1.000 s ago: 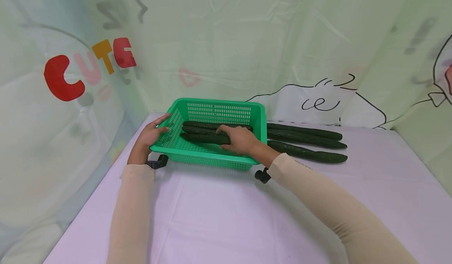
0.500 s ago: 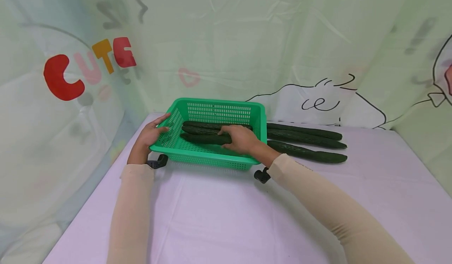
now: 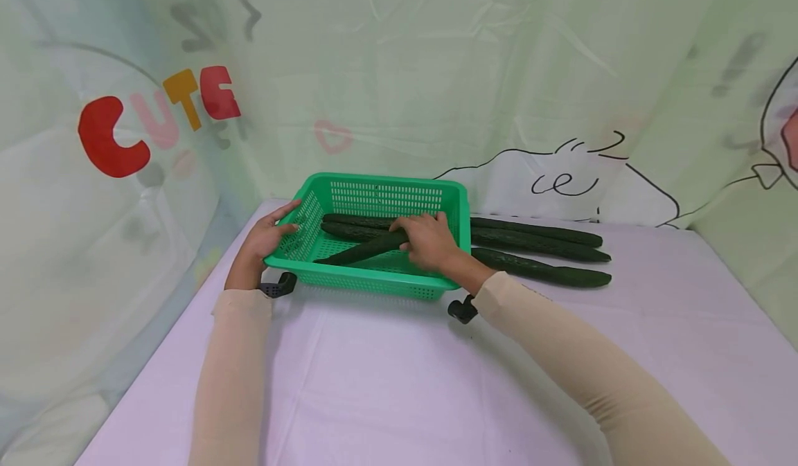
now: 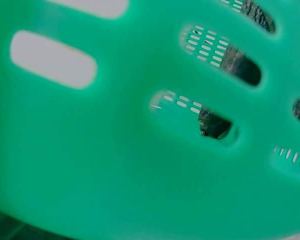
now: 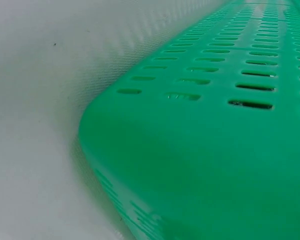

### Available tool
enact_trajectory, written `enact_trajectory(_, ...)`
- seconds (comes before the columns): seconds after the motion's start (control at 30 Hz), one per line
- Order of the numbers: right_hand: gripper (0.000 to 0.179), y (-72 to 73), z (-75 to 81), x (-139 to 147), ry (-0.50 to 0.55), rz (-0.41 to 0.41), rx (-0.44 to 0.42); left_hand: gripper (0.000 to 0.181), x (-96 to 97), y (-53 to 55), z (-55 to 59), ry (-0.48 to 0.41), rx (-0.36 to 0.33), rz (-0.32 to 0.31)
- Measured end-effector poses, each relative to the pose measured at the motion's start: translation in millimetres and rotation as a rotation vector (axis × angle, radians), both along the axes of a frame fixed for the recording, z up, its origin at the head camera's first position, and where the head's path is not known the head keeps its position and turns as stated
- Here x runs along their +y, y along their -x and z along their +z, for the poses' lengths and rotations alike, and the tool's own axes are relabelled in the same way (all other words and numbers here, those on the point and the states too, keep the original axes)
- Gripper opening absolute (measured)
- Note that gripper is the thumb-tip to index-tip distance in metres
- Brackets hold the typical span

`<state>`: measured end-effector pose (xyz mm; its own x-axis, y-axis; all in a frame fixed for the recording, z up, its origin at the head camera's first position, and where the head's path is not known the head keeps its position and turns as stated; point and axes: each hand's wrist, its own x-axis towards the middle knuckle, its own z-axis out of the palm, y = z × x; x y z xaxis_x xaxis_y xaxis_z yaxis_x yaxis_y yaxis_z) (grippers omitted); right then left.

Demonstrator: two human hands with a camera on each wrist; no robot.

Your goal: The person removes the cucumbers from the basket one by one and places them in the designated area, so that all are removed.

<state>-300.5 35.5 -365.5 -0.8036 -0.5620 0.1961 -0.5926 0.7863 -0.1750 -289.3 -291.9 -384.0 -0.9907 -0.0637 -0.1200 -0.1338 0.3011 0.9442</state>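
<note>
A green plastic basket [image 3: 374,284] with slotted walls stands on the table. My left hand [image 3: 262,239] holds its left rim, thumb and a finger showing over the edge. Inside, my right hand [image 3: 429,243] grips the right end of a dark green cucumber [image 3: 361,250], which slants with its far-left end toward the front wall. Behind it lie two more cucumbers [image 3: 352,232], partly hidden by that hand. In the left wrist view, dark cucumber ends [image 4: 214,124] show through slots. The right wrist view shows only the basket's outer wall [image 5: 190,150] and cloth.
To the right of the basket, several long cucumbers [image 3: 542,268] lie side by side on the pale lilac tablecloth [image 3: 386,383]. A printed curtain [image 3: 399,71] rises directly behind the basket and along the left side.
The front cucumber has turned from nearly level to slanting, its left end swinging toward the front wall. My right hand has shifted slightly right and up with it; the left hand stayed put.
</note>
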Motion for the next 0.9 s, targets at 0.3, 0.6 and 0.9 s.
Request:
enact_trajectory(0.3,0.033,3.5,-0.9,1.3,0.109,-0.013,-0.019,0.058,-1.7,1.6,-0.5,-0.012,-0.012,-0.001)
enact_trajectory(0.6,0.032,3.0,2.1,3.7,0.227,-0.021,-0.092,0.058,-2.0,0.2,1.8,-0.007,-0.011,-0.006)
enact_trajectory(0.9,0.030,1.7,3.2,6.5,0.311,-0.029,-0.041,0.058,-0.7,-0.5,1.4,-0.003,0.004,-0.006)
